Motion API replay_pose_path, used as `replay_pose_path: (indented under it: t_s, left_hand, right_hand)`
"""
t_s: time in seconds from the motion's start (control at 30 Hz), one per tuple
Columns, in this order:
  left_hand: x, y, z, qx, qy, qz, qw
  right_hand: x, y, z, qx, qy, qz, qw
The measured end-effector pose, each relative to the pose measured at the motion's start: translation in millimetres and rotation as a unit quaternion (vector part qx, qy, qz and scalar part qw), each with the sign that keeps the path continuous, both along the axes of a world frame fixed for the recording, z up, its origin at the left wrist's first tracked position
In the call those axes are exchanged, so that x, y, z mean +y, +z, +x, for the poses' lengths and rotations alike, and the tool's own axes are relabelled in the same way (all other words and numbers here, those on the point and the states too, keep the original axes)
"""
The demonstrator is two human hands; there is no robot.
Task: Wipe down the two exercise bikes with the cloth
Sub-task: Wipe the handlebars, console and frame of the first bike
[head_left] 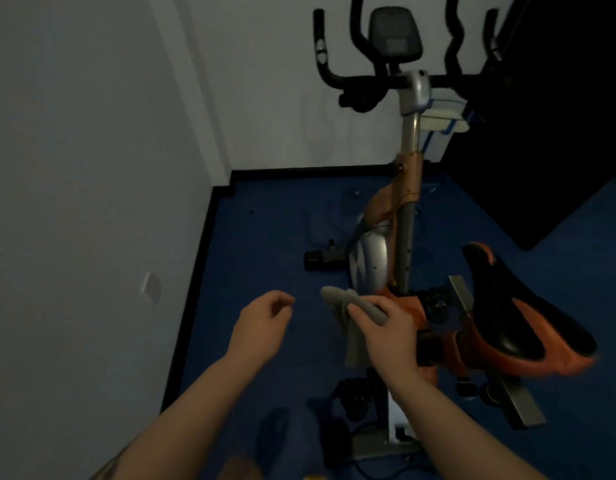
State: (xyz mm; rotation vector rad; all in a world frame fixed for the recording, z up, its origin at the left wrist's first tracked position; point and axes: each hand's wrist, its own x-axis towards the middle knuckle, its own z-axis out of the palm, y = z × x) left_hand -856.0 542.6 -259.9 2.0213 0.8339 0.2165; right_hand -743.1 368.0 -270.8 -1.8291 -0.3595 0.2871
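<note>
- Bike (403, 216): it stood on the blue floor (265, 237) in a corner, its long axis running from the seat (518, 320) nearest you to the handlebars (362, 81) and console (395, 34) by the far wall (282, 98).
- Cloth (348, 306): grey, bunched; one end pointed up-left past your fingers, the rest hung below your palm. It lay against the orange frame just ahead of the seat.
- Right hand (386, 330): your fingers curled round the cloth, gripping it, beside the seat post.
- Left hand (261, 323): it hovered left of the cloth, apart from it, fingers loosely curled, holding nothing.
- Pedal (317, 259): black, left of the silver housing.
- Second set of handlebars (455, 46): at the right, partly cut off and dark.
</note>
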Motion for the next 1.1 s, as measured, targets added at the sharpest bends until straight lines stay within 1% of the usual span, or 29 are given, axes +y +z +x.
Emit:
replay_pose_path:
  t_s: [0.1, 0.2, 0.43, 0.57, 0.77, 0.93, 1.1]
  left_hand:
    - [25, 5, 33, -0.005, -0.027, 0.000, 1.000]
    - [55, 12, 69, -0.011, -0.069, -0.004, 0.998]
    - [147, 33, 132, -0.014, -0.157, 0.014, 0.987]
    - [193, 39, 167, -0.013, -0.187, 0.018, 0.982]
    - [206, 45, 220, -0.036, -0.224, -0.011, 0.974]
    - [206, 49, 270, -0.047, -0.248, -0.014, 0.967]
    - [210, 64, 334, -0.087, -0.222, -0.015, 0.971]
  right_hand:
    - [21, 6, 14, -0.016, -0.027, 0.003, 1.000]
    - [45, 14, 33, -0.027, -0.078, 0.006, 0.997]
    - [117, 21, 64, -0.008, -0.183, 0.021, 0.983]
    - [154, 29, 86, -0.009, -0.235, 0.058, 0.970]
    - [177, 47, 128, -0.011, -0.278, 0.057, 0.959]
    - [189, 58, 179, -0.027, -0.296, 0.066, 0.952]
    - [193, 70, 239, -0.025, -0.283, 0.081, 0.955]
